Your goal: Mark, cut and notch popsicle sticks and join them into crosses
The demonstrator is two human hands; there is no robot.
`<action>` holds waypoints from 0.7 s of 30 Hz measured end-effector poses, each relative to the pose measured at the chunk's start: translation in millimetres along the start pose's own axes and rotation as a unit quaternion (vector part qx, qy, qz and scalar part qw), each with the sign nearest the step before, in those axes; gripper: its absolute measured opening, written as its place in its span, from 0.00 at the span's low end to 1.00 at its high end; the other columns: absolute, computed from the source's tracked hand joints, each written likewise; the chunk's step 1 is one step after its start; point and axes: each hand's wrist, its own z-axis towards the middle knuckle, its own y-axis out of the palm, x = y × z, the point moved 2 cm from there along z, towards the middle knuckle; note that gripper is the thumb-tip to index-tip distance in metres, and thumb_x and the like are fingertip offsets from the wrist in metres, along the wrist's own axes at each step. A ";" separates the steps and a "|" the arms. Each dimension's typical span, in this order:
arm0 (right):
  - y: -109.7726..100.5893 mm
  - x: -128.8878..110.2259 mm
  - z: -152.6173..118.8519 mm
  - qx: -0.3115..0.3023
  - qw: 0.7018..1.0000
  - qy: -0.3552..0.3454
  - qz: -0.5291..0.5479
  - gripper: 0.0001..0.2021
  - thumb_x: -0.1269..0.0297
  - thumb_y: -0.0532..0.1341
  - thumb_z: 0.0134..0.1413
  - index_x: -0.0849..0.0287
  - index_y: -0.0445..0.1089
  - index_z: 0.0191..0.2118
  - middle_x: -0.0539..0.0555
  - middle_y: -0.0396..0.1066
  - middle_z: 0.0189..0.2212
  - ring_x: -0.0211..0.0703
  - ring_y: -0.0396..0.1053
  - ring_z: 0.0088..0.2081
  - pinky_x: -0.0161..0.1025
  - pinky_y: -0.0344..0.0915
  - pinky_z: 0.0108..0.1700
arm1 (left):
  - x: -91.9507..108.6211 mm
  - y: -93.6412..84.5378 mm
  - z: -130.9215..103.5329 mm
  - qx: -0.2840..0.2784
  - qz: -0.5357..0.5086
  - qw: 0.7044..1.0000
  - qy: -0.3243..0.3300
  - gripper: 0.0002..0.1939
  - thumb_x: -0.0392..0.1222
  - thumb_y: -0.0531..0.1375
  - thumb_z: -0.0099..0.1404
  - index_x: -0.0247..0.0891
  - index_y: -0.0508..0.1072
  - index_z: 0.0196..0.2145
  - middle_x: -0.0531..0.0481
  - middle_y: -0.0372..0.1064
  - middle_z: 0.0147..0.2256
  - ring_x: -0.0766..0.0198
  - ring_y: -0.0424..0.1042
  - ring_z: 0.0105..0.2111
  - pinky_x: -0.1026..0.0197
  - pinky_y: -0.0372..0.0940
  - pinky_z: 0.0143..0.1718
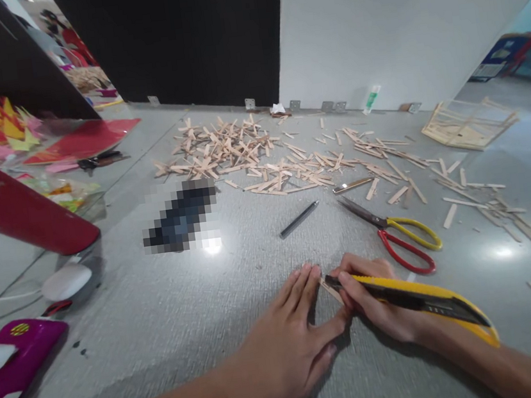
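Observation:
My right hand (pixel 375 302) is closed round a yellow and black utility knife (pixel 423 302), its tip end down at a small wooden stick (pixel 331 291). That stick lies on the grey surface (pixel 175 326) between my hands. Fingertips and thumb of my left hand (pixel 288 345) press on it from the left, the fingers stretched out. Scissors (pixel 387 226) with one yellow and one red handle lie open beyond my right hand. A dark pen (pixel 299 219) and a narrow metal tool (pixel 353 185) rest farther back.
Many wooden sticks (pixel 225 149) are heaped at the back and scattered rightward. A wooden frame (pixel 467 126) stands at back right. At left are a pixelated dark object (pixel 180 217), a red leg (pixel 24 206), a white plug (pixel 66 280) and a purple power strip (pixel 28 357).

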 end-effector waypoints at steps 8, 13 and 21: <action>1.3 1.2 -0.8 -0.007 1.000 0.000 -0.025 0.20 0.60 0.51 0.75 0.55 0.61 0.27 0.44 0.64 0.21 0.36 0.66 0.23 0.39 0.59 0.32 | 0.7 -0.3 -1.2 0.009 -0.003 1.000 0.009 0.31 0.38 0.58 0.73 0.46 0.58 0.71 0.32 0.33 0.76 0.35 0.36 0.74 0.34 0.45 0.73; 6.2 6.0 -5.3 -0.010 0.998 -0.034 -0.051 0.17 0.61 0.50 0.76 0.54 0.63 0.31 0.44 0.64 0.23 0.36 0.67 0.23 0.38 0.59 0.32 | 0.8 -1.1 0.0 0.009 -0.004 1.000 0.006 0.34 0.37 0.58 0.73 0.47 0.56 0.72 0.32 0.33 0.76 0.34 0.37 0.74 0.34 0.45 0.73; 9.5 8.5 -9.3 -0.019 0.991 -0.084 -0.100 0.13 0.65 0.50 0.74 0.52 0.60 0.33 0.44 0.62 0.21 0.38 0.64 0.19 0.38 0.57 0.26 | 0.8 1.7 -1.6 0.022 -0.009 1.000 -0.004 0.29 0.40 0.57 0.74 0.45 0.59 0.70 0.32 0.37 0.76 0.32 0.37 0.74 0.33 0.45 0.73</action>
